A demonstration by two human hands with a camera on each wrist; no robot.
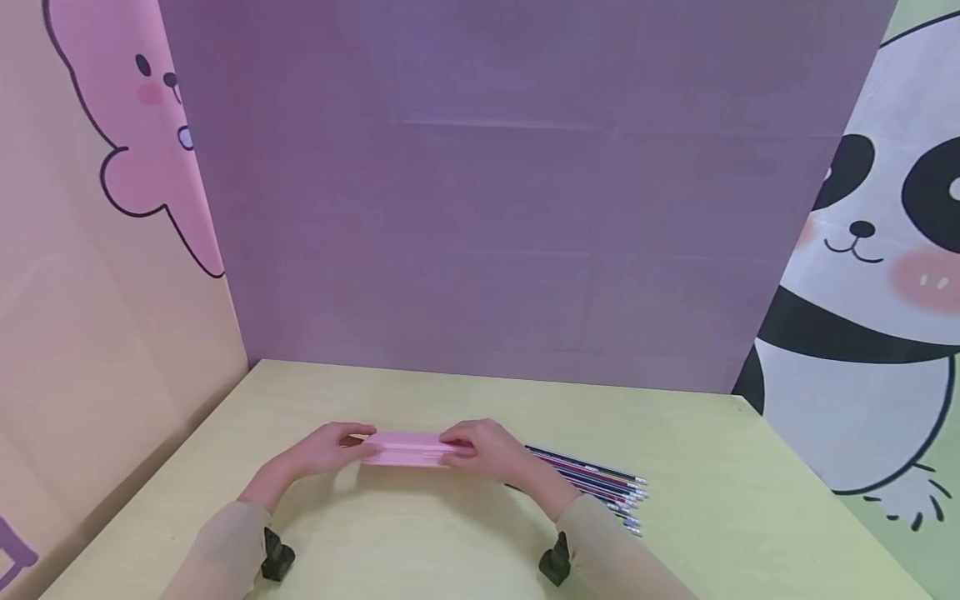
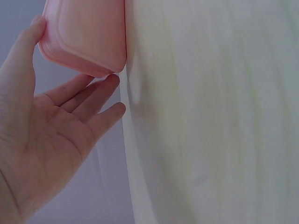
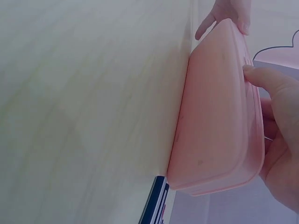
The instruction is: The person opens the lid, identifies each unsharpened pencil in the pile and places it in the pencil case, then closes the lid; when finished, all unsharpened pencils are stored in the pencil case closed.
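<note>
The left hand (image 1: 326,450) is pinching one end of a smooth, round-cornered pink box (image 1: 407,451), which is sitting between both hands; the right hand (image 1: 491,451) is gripping its other end; slim pencils (image 1: 600,479) are lying farther right.

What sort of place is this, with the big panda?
Maybe a children's study or play corner, though the pictures can't settle that. A big cartoon panda and a pink cartoon animal decorate the sides, and a bunch of pencils lies on the table.
</note>
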